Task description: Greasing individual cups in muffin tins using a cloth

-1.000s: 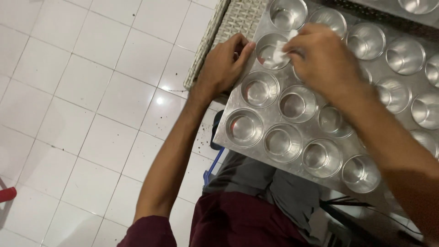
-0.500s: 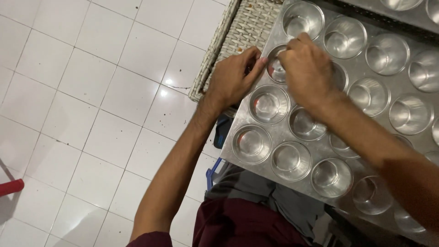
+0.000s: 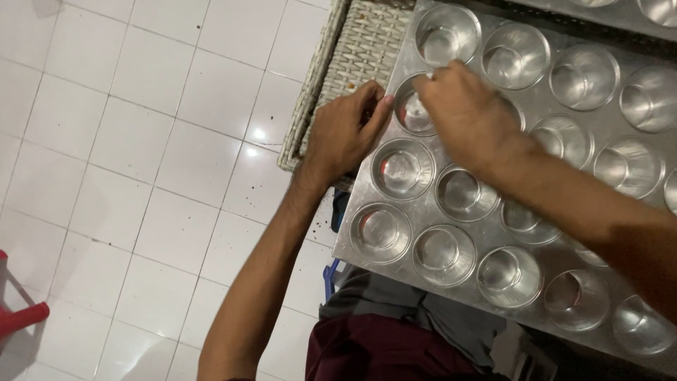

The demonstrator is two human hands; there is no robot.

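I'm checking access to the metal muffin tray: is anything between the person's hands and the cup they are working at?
Nothing visible. The left hand rests at the tray's edge beside the cup, and the right hand is already over that cup's rim. The wicker basket lies off to the side.

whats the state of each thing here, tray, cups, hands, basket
metal muffin tray: lies flat, tilted across the view, left edge over the wicker basket
tray cups: those in view look empty and shiny
left hand: rests on the tray's left edge, fingers curled at a cup's rim
right hand: over the same cup, fingertips at its rim
wicker basket: under the tray, contents hidden
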